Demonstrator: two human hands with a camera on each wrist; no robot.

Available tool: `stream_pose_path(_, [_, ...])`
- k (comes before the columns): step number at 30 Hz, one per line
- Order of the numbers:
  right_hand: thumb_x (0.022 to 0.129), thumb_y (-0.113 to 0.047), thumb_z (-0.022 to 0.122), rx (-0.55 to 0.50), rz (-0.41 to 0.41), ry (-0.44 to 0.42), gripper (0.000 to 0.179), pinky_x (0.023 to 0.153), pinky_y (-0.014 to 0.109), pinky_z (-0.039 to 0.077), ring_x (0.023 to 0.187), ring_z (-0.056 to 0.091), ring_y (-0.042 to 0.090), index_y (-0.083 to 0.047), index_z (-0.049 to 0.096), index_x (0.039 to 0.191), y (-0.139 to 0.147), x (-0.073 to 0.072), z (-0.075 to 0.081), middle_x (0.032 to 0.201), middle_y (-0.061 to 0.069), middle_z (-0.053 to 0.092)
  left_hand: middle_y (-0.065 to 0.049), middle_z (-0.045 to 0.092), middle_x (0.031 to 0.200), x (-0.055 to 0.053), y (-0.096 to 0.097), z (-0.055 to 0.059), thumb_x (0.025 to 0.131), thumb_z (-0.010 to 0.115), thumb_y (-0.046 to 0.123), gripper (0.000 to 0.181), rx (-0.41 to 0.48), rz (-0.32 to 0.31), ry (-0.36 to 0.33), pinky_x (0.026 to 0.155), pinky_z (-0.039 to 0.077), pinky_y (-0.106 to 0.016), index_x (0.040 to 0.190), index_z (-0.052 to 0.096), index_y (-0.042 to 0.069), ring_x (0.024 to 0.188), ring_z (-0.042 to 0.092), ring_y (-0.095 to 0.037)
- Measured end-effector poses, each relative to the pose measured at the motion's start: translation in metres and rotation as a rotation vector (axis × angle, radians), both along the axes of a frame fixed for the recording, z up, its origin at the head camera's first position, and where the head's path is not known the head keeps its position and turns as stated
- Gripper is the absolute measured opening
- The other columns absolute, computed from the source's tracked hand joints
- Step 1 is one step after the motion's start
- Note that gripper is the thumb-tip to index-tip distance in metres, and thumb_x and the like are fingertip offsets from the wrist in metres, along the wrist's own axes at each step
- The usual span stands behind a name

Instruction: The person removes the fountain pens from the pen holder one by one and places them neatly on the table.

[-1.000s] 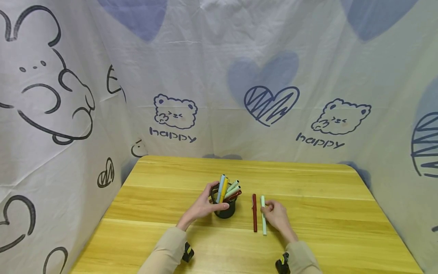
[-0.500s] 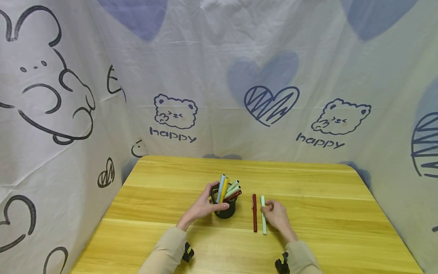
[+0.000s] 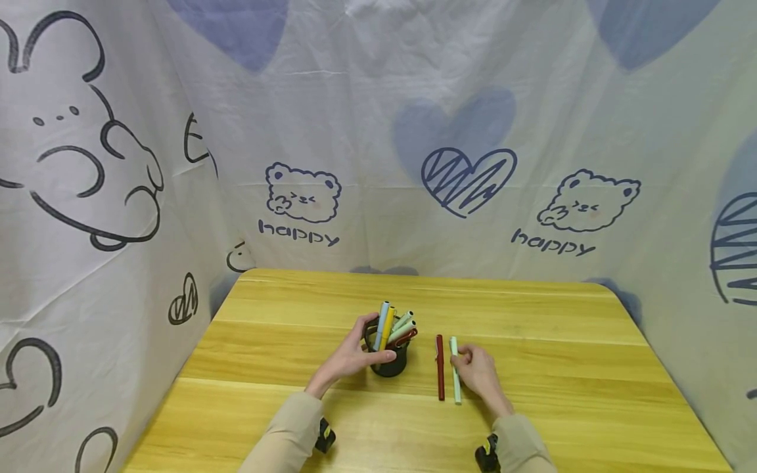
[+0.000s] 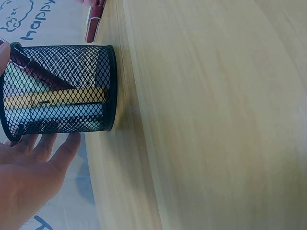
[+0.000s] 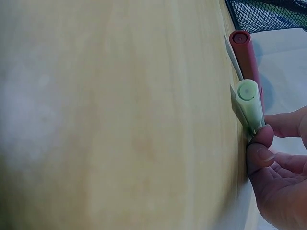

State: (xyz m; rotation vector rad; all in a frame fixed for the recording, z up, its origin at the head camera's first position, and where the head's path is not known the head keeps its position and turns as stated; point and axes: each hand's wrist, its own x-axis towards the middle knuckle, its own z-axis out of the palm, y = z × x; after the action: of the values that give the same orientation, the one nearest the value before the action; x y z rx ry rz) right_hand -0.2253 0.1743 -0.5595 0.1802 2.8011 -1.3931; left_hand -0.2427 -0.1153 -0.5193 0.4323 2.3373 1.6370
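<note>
A black mesh pen holder [image 3: 390, 365] stands upright on the table, held by my left hand [image 3: 345, 358] with the thumb on the near side and the fingers behind. In it lean a light blue pen [image 3: 381, 326], a yellow pen [image 3: 387, 328], light green pens [image 3: 403, 330] and a dark red pen [image 3: 404, 338]. To its right, a dark red pen [image 3: 440, 371] lies on the table. Beside that pen lies a light green pen [image 3: 457, 392], which my right hand [image 3: 478, 372] pinches between thumb and fingers; its round end shows in the right wrist view.
The wooden table [image 3: 284, 309] has rounded far corners. White cloth [image 3: 378, 230] printed with hearts and bears hangs behind it and along both sides. Small black devices with yellow marks, such as this wrist device [image 3: 324, 436], sit at both wrists.
</note>
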Motion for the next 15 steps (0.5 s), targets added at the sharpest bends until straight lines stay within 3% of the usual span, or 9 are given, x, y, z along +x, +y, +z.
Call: stream_pose_path(15, [0.095,-0.013,0.063,0.005,0.01,-0.003,0.03,0.057,0.024,0.042,0.068,0.052,0.015,0.008,0.065,0.118,0.0011,0.0002,-0.0001,0.084,0.01,0.063,-0.018,0.03,0.163,-0.0012,0.0006,0.0005,0.083,0.083,0.039,0.1,0.002,-0.003,0.0,0.116,0.035,-0.064,0.159,0.023,0.013,0.15,0.032,-0.039])
